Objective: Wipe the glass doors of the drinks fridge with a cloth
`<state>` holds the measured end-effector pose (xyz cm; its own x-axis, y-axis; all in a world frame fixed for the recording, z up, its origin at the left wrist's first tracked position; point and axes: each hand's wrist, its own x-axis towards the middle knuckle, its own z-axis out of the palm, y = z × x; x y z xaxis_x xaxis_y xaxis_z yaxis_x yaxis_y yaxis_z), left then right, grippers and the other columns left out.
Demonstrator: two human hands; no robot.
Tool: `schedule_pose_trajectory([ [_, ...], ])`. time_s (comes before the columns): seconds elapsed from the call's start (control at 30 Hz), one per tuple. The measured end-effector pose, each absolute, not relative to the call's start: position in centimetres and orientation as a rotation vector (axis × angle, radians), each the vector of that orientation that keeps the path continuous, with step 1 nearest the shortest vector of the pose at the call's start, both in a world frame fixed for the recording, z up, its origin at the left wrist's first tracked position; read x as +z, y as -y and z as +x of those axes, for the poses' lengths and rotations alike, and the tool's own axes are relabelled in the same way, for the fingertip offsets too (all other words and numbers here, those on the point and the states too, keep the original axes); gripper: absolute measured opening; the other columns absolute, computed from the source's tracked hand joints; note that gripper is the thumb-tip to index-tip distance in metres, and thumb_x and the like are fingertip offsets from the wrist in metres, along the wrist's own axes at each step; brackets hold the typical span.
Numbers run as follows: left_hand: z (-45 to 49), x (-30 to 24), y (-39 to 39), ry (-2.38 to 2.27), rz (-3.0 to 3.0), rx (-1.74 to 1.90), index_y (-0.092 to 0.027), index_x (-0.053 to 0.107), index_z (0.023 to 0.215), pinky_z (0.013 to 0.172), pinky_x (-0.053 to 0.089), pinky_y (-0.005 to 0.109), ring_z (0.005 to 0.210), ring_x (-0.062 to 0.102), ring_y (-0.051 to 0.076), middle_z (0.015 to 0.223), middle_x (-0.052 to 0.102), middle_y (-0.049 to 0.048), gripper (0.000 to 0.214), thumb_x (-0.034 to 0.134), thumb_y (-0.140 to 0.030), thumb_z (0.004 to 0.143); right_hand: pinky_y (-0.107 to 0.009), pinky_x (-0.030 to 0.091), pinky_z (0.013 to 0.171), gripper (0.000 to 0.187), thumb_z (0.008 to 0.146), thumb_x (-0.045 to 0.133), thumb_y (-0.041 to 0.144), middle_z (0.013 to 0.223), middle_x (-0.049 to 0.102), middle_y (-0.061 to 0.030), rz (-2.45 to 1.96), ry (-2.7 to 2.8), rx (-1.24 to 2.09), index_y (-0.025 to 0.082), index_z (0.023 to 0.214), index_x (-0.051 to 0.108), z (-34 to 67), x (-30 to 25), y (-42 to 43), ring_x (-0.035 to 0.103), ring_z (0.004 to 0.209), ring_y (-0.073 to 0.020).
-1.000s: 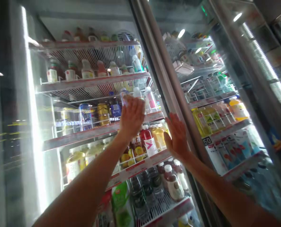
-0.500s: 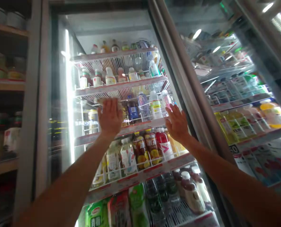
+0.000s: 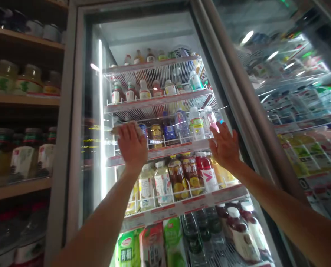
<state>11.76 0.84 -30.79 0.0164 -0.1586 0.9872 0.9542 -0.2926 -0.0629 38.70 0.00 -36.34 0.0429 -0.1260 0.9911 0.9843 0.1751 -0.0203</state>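
Both my arms reach up to the glass door [image 3: 154, 33] of a drinks fridge. My left hand [image 3: 132, 146] presses a pale cloth [image 3: 115, 129] against the glass, level with a shelf of cans [image 3: 156, 134]; only a strip of the cloth shows past the fingers. My right hand [image 3: 225, 144] lies flat on the same glass near its right edge, fingers spread and holding nothing. Behind the glass, wire shelves carry rows of bottles [image 3: 182, 178].
A metal door frame [image 3: 246, 104] runs diagonally to the right of my right hand, with a second glass-fronted fridge [image 3: 299, 96] beyond it. On the left, wooden shelves [image 3: 20, 187] hold jars [image 3: 22, 159]. Green cartons [image 3: 126, 252] stand on the fridge's low shelf.
My left hand with the cloth has slid left across the glass, from the bottles to the cans. My right hand has stayed flat on the glass. The view has swung left, showing the wooden shelves.
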Motion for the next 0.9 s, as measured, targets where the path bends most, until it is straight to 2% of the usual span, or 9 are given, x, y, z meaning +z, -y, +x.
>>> schedule_pose_trajectory([
  [0.13,12.6,-33.0,-0.4,0.763,-1.570,-1.145,-0.019,0.034,0.139,0.112,0.021,0.050,0.138,0.025,0.025,0.146,0.034,0.0105,0.053,0.031,-0.041,0.091,-0.050,0.023,0.109,0.045,0.090,0.034,0.030,0.146,0.036,-0.0080,-0.952,1.243,-1.098,0.020,0.132,0.043,35.5,-35.9,0.4,0.026,0.137,-0.0234],
  [0.2,10.9,-33.0,-0.1,0.857,-1.538,-1.181,-0.019,0.033,0.140,0.112,0.018,0.054,0.137,0.026,0.027,0.147,0.034,0.0114,0.054,0.030,-0.043,0.091,-0.050,0.022,0.110,0.044,0.090,0.033,0.030,0.146,0.036,-0.0072,-0.962,1.269,-1.087,0.020,0.132,0.043,34.7,-35.9,0.5,0.025,0.138,-0.0226],
  [0.3,7.7,-32.6,0.1,1.056,-1.341,-1.394,-0.012,0.028,0.142,0.108,0.017,0.061,0.137,0.023,0.033,0.146,0.030,0.0190,0.060,0.028,-0.044,0.091,-0.051,0.020,0.110,0.044,0.089,0.035,0.030,0.146,0.036,-0.0082,-1.017,1.245,-1.048,0.019,0.131,0.044,34.6,-36.2,0.4,0.025,0.138,-0.0240],
  [0.37,7.7,-33.3,-0.1,1.043,-1.302,-1.416,-0.010,0.026,0.142,0.107,0.020,0.060,0.138,0.021,0.033,0.146,0.030,0.0213,0.062,0.028,-0.045,0.091,-0.052,0.020,0.110,0.043,0.089,0.036,0.029,0.145,0.036,-0.0087,-1.028,1.236,-1.032,0.019,0.130,0.045,34.2,-36.4,0.3,0.026,0.137,-0.0244],
  [0.57,11.2,-37.2,-0.2,0.755,-1.566,-1.028,-0.022,0.030,0.141,0.112,0.019,0.049,0.139,0.022,0.025,0.148,0.032,0.0092,0.054,0.032,-0.044,0.091,-0.053,0.022,0.109,0.039,0.089,0.036,0.028,0.145,0.037,-0.0063,-0.916,1.301,-1.079,0.024,0.125,0.049,31.5,-37.0,0.3,0.026,0.138,-0.0235],
  [0.63,9.7,-37.2,0.0,0.859,-1.513,-1.123,-0.021,0.031,0.140,0.110,0.020,0.053,0.137,0.026,0.027,0.146,0.034,0.0111,0.053,0.031,-0.042,0.092,-0.054,0.022,0.108,0.038,0.089,0.038,0.027,0.145,0.037,-0.0064,-0.922,1.303,-1.080,0.024,0.124,0.050,31.8,-37.1,0.3,0.027,0.137,-0.0245],
  [0.77,8.3,-37.5,-0.1,1.034,-1.290,-1.455,-0.009,0.028,0.141,0.105,0.024,0.060,0.137,0.024,0.034,0.145,0.031,0.0229,0.059,0.029,-0.042,0.092,-0.057,0.022,0.107,0.041,0.088,0.038,0.028,0.145,0.037,-0.0075,-0.945,1.246,-1.052,0.023,0.129,0.046,32.5,-37.5,0.2,0.027,0.137,-0.0262],
  [0.8,8.9,-38.0,-0.2,0.992,-1.322,-1.438,-0.010,0.026,0.142,0.106,0.024,0.058,0.137,0.024,0.033,0.145,0.031,0.0220,0.059,0.030,-0.041,0.092,-0.057,0.021,0.108,0.043,0.088,0.037,0.028,0.145,0.038,-0.0081,-0.935,1.241,-1.048,0.023,0.131,0.043,32.3,-37.6,0.1,0.028,0.137,-0.0260],
  [0.9,10.9,-39.8,-0.3,0.780,-1.540,-1.179,-0.023,0.026,0.143,0.111,0.019,0.050,0.138,0.026,0.025,0.146,0.034,0.0107,0.053,0.033,-0.038,0.092,-0.055,0.019,0.109,0.045,0.089,0.036,0.028,0.144,0.039,-0.0089,-0.899,1.244,-1.047,0.023,0.133,0.040,31.8,-38.3,0.2,0.028,0.137,-0.0247],
])
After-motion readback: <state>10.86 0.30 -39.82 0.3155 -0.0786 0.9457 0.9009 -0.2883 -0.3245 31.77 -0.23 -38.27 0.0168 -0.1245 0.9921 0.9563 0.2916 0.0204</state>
